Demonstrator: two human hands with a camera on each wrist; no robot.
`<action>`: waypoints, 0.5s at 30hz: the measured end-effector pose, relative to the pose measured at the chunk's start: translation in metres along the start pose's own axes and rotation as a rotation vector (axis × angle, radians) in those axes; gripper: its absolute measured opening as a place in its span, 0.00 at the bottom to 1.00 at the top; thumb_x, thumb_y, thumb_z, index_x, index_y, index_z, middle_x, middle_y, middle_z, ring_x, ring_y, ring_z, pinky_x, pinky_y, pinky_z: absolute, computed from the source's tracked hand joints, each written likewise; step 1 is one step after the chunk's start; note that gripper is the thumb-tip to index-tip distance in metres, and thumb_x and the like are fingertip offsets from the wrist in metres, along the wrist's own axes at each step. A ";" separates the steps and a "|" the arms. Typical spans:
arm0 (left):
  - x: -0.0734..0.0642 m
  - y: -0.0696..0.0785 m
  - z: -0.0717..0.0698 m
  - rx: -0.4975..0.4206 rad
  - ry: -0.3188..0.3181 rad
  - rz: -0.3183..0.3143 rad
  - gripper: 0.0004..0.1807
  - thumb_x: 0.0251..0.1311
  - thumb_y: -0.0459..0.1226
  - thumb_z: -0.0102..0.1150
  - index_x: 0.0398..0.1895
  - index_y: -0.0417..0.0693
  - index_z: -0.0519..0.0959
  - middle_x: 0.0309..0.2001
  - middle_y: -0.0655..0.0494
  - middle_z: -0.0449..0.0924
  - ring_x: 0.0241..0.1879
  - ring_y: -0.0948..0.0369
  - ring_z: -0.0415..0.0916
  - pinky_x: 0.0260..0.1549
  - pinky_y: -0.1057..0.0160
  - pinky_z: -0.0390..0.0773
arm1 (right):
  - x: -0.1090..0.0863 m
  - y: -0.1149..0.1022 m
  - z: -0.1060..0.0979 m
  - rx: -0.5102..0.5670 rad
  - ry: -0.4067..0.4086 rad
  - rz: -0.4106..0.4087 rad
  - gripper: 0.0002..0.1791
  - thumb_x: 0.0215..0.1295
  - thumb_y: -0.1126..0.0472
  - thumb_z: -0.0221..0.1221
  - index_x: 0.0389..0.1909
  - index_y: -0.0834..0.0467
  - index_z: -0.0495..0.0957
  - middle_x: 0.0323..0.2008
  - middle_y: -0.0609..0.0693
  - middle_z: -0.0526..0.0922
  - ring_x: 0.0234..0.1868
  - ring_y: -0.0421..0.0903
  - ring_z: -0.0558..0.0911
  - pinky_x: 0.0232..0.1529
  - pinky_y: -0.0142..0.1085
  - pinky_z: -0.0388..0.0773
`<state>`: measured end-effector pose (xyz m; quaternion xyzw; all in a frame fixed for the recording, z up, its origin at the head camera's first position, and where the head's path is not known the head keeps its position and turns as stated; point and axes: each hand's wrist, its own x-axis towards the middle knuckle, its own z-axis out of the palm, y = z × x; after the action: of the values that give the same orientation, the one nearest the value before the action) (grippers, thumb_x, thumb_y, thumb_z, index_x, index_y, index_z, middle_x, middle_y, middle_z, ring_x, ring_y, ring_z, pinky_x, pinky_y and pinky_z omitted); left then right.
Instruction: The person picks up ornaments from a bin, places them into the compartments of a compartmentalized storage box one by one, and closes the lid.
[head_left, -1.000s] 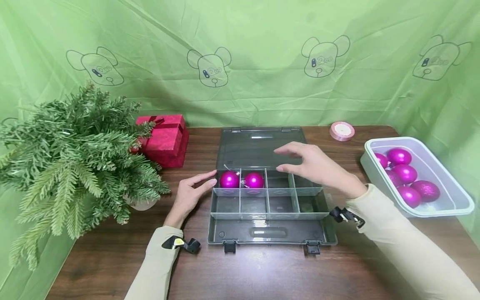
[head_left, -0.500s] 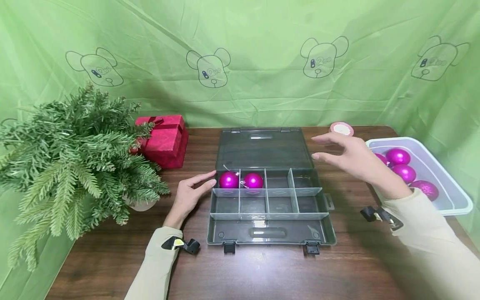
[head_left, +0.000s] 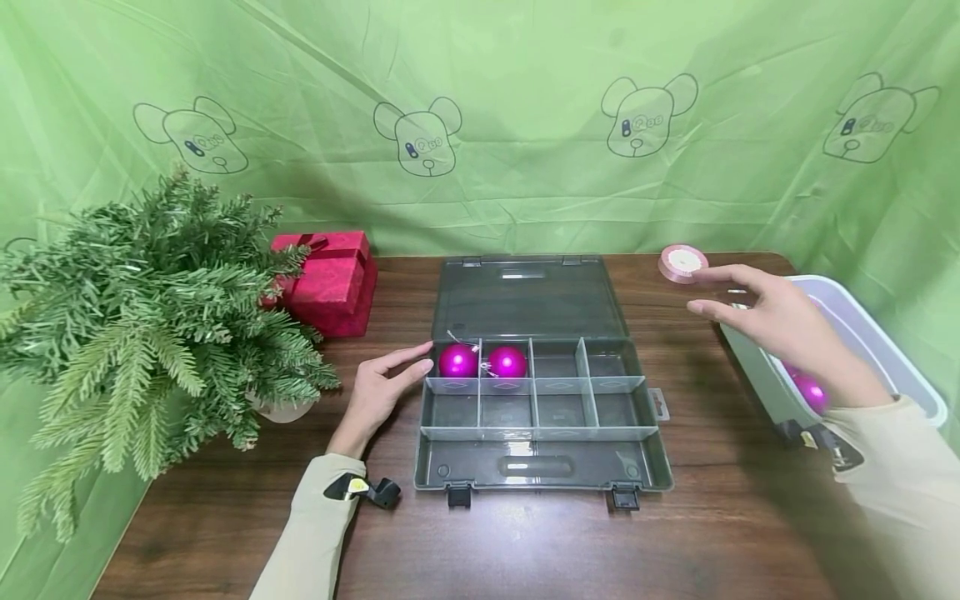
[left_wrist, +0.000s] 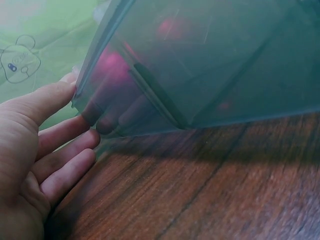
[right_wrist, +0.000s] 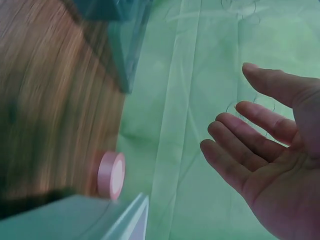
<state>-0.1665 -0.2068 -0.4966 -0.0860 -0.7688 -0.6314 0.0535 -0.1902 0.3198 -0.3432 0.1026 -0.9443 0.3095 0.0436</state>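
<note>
A translucent grey compartment box (head_left: 543, 457) lies with its lid folded back on the table. Two shiny magenta Christmas baubles (head_left: 458, 361) sit in the back row's two left compartments. My left hand (head_left: 375, 396) rests against the box's left side, its thumb at the rim and its fingers along the wall in the left wrist view. Over the left rim of a white plastic tub (head_left: 915, 375) hovers my right hand (head_left: 787, 325), fingers spread loosely and palm bare in the right wrist view. Inside the tub, a magenta bauble (head_left: 810, 390) shows under the forearm; the others are hidden.
A roll of pink ribbon (head_left: 683, 263) lies at the back, beside the right fingertips. On the left stand a small artificial Christmas tree (head_left: 150, 317) and a red gift box (head_left: 330, 283). Green cloth (head_left: 525, 200) hangs behind the table.
My right hand has moved right, from above the compartment box to over the tub, and now covers most of its baubles. The left hand has stayed at the box's side.
</note>
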 end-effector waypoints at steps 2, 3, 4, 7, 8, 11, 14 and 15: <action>0.000 0.000 0.000 0.003 0.000 0.000 0.18 0.65 0.39 0.76 0.58 0.53 0.89 0.56 0.57 0.88 0.61 0.58 0.82 0.64 0.63 0.76 | -0.003 0.008 -0.003 0.019 0.009 0.020 0.27 0.70 0.48 0.72 0.66 0.53 0.82 0.60 0.54 0.85 0.49 0.24 0.79 0.46 0.21 0.73; 0.000 0.000 0.000 0.006 0.000 -0.001 0.18 0.65 0.39 0.76 0.58 0.53 0.89 0.56 0.57 0.88 0.61 0.58 0.82 0.64 0.64 0.76 | -0.004 0.012 -0.004 0.027 0.014 0.032 0.27 0.70 0.48 0.72 0.66 0.53 0.82 0.58 0.51 0.86 0.46 0.19 0.78 0.43 0.17 0.72; 0.000 0.000 0.000 0.010 0.000 -0.002 0.18 0.66 0.39 0.76 0.58 0.53 0.89 0.56 0.57 0.88 0.61 0.58 0.82 0.64 0.64 0.76 | -0.006 0.016 -0.006 0.033 0.019 0.036 0.27 0.70 0.49 0.72 0.65 0.54 0.82 0.57 0.51 0.86 0.43 0.18 0.78 0.41 0.17 0.73; 0.000 0.000 0.000 0.017 0.001 -0.009 0.18 0.66 0.39 0.75 0.59 0.53 0.89 0.57 0.57 0.88 0.61 0.59 0.82 0.64 0.65 0.76 | -0.010 0.026 -0.010 -0.022 0.047 0.062 0.27 0.70 0.45 0.72 0.65 0.52 0.83 0.51 0.52 0.88 0.32 0.26 0.81 0.31 0.21 0.73; 0.000 -0.001 0.000 0.019 0.001 -0.011 0.18 0.66 0.40 0.75 0.59 0.52 0.89 0.57 0.57 0.88 0.62 0.59 0.82 0.64 0.65 0.76 | -0.011 0.028 -0.012 -0.035 0.053 0.064 0.27 0.69 0.45 0.72 0.65 0.52 0.83 0.51 0.53 0.89 0.31 0.29 0.81 0.29 0.23 0.73; 0.000 -0.001 0.000 0.022 0.001 -0.017 0.18 0.66 0.40 0.75 0.59 0.52 0.89 0.57 0.56 0.88 0.62 0.59 0.82 0.65 0.64 0.76 | -0.014 0.036 -0.017 -0.029 0.058 0.085 0.28 0.69 0.45 0.72 0.65 0.52 0.83 0.48 0.46 0.89 0.27 0.36 0.83 0.25 0.28 0.76; 0.000 -0.001 0.000 0.023 -0.001 -0.015 0.19 0.67 0.40 0.75 0.60 0.51 0.89 0.57 0.56 0.88 0.62 0.59 0.82 0.65 0.64 0.76 | -0.016 0.043 -0.023 -0.002 0.056 0.117 0.28 0.69 0.45 0.72 0.65 0.53 0.82 0.48 0.27 0.84 0.39 0.26 0.81 0.36 0.22 0.75; 0.000 -0.001 0.000 0.024 0.000 -0.013 0.19 0.67 0.40 0.75 0.60 0.51 0.89 0.57 0.56 0.88 0.62 0.59 0.82 0.65 0.64 0.76 | -0.017 0.045 -0.025 0.000 0.057 0.131 0.28 0.69 0.44 0.71 0.65 0.52 0.82 0.46 0.23 0.82 0.42 0.25 0.80 0.39 0.22 0.73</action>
<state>-0.1666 -0.2068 -0.4975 -0.0800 -0.7768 -0.6226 0.0505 -0.1828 0.3727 -0.3517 0.0318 -0.9474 0.3146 0.0502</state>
